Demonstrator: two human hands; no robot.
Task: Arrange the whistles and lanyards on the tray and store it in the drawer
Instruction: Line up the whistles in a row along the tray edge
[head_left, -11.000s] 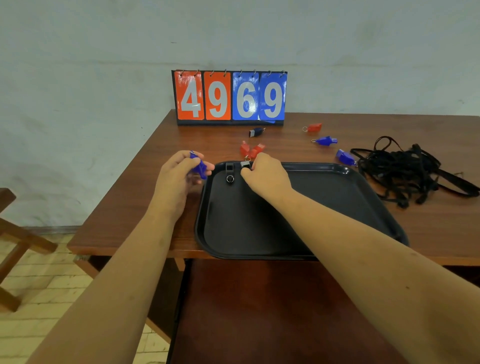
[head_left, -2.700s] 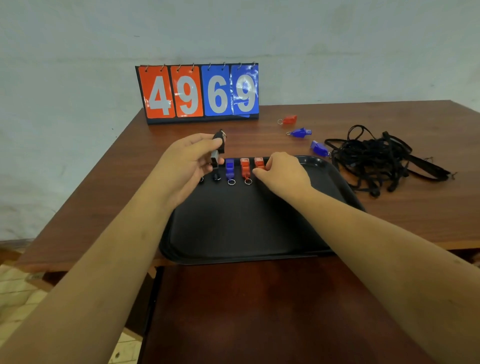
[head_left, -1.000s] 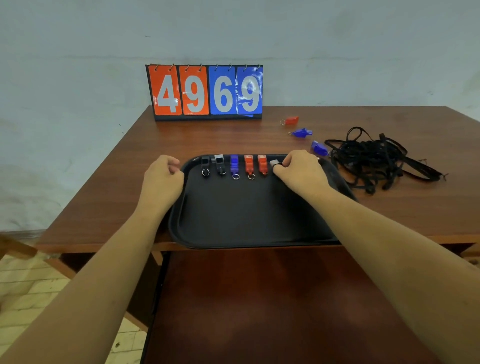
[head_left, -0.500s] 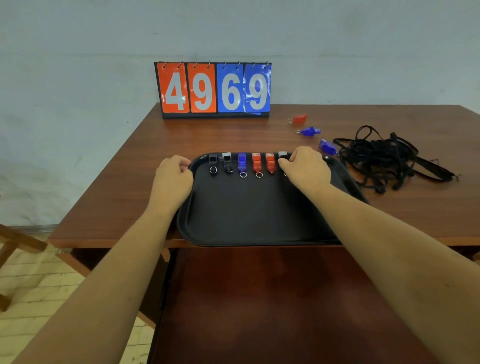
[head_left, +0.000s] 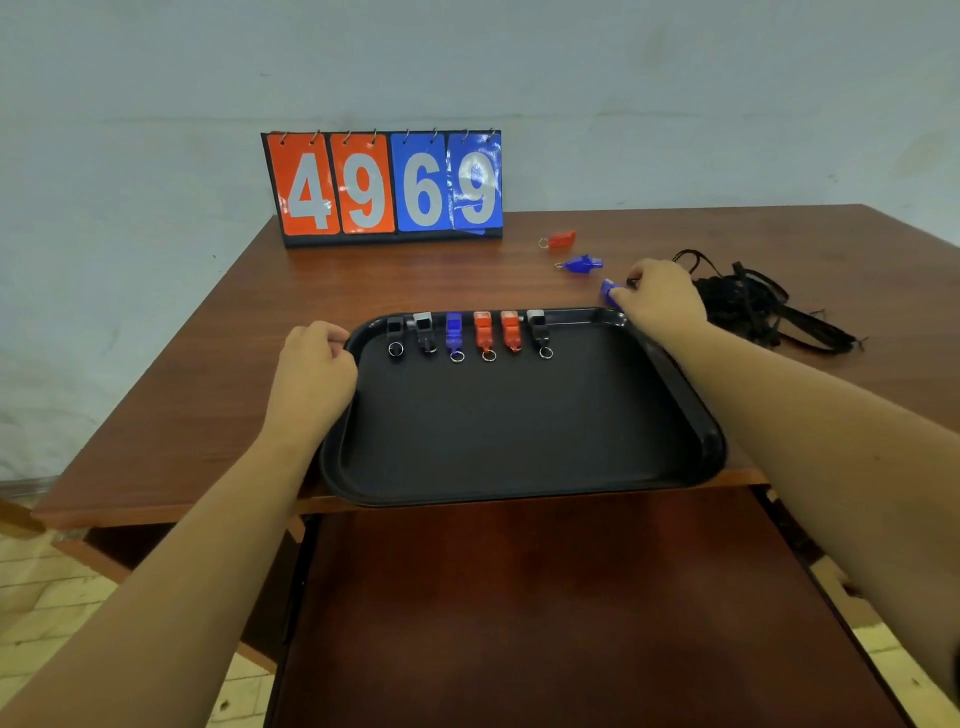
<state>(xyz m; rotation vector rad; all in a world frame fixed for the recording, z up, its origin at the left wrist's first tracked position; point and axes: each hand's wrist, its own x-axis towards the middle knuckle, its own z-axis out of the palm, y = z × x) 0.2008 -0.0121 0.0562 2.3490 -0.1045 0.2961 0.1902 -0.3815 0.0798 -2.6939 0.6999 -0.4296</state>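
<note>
A black tray (head_left: 519, 431) lies on the wooden table, its near edge hanging over the front. Several whistles stand in a row along its far rim: black (head_left: 395, 332), black and grey (head_left: 425, 332), blue (head_left: 454, 332), two orange (head_left: 496, 332) and another black and grey (head_left: 537, 330). My right hand (head_left: 662, 296) is past the tray's far right corner, its fingers pinching a blue whistle (head_left: 608, 290) on the table. My left hand (head_left: 317, 374) rests loosely curled at the tray's left rim and holds nothing. Black lanyards (head_left: 753, 301) lie tangled to the right.
A red whistle (head_left: 560, 240) and a blue whistle (head_left: 582, 265) lie loose on the table behind the tray. A flip scoreboard (head_left: 384, 187) reading 4969 stands at the back edge. An open drawer (head_left: 545, 613) extends below the table's front.
My right hand left the sixth whistle standing in the row and moved right, off the tray, onto the blue whistle. The left hand stayed at the tray's left rim.
</note>
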